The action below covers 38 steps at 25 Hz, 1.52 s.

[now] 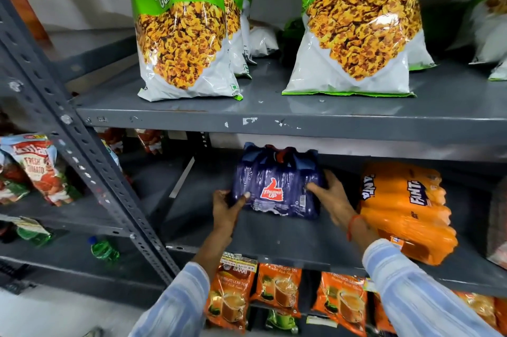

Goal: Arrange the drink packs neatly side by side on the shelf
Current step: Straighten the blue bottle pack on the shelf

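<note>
Grey metal shelf [274, 238], middle tier: orange drink pack [406, 210] lies at the right, angled, its near end over the front edge. Blue drink pack [277, 188] sits left of it, farther back, a clear gap between them. Left hand [227, 207] grasps the blue pack's near-left corner; right hand [332, 196] wraps its right side. Judgement: placement under way; packs not yet side by side, orange one needs straightening.

- Thums Up pack [277, 185] on the middle shelf [274, 238], left of the Fanta pack [406, 207], apart from it
- Snack bags [354, 34] on the shelf above
- Tea packets [277, 290] below
</note>
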Each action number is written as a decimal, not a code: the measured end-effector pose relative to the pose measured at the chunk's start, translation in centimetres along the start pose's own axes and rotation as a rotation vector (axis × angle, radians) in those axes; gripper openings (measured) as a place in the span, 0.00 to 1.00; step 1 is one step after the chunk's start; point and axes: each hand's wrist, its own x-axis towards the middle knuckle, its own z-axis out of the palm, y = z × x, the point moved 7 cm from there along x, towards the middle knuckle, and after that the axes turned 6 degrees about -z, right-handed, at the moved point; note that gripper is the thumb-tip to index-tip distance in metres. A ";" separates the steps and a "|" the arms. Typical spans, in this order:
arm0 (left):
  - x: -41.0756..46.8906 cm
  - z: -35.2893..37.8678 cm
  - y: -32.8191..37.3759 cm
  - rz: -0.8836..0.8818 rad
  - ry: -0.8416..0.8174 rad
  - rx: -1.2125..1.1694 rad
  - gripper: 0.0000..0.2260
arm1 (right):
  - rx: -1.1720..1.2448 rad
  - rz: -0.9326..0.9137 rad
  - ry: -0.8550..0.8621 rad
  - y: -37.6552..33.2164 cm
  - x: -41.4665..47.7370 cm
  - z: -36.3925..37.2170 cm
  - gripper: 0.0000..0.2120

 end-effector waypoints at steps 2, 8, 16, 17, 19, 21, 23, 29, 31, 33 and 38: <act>-1.1 0.1 -0.6 0.008 -0.003 0.030 0.18 | 0.026 -0.088 -0.101 0.3 -0.2 0.0 0.27; -5.5 3.9 -1.7 -0.131 -0.061 0.151 0.30 | -0.028 -0.149 -0.110 2.5 -2.8 -0.4 0.25; -11.6 14.2 0.4 -0.117 -0.331 0.178 0.36 | 0.087 0.176 -0.031 -0.3 -1.8 -0.7 0.28; -11.7 14.0 0.1 -0.143 -0.314 0.164 0.36 | 0.090 0.134 0.001 -0.7 -2.0 -0.6 0.27; -11.4 13.2 0.1 -0.140 -0.268 0.116 0.39 | 0.132 0.043 0.108 0.6 -3.4 -1.4 0.23; -10.6 11.7 0.3 -0.113 -0.258 0.036 0.49 | 0.183 -0.034 0.209 2.2 -5.9 -1.8 0.19; -8.7 9.9 0.2 -0.180 -0.270 -0.080 0.59 | 0.236 -0.083 0.288 2.7 -8.3 -1.1 0.15; -5.5 6.4 1.5 -0.125 -0.147 0.071 0.30 | 0.279 -0.147 0.281 3.0 -10.9 1.4 0.14; -6.0 5.8 2.6 0.053 -0.061 0.220 0.35 | 0.251 -0.142 0.160 3.2 -11.0 2.4 0.13; -7.3 6.1 2.5 0.115 0.025 0.403 0.48 | 0.231 -0.184 0.000 2.5 -10.7 3.4 0.14; -7.0 5.2 2.2 0.189 0.035 0.443 0.46 | 0.017 -0.287 0.244 0.5 -6.0 -1.1 0.13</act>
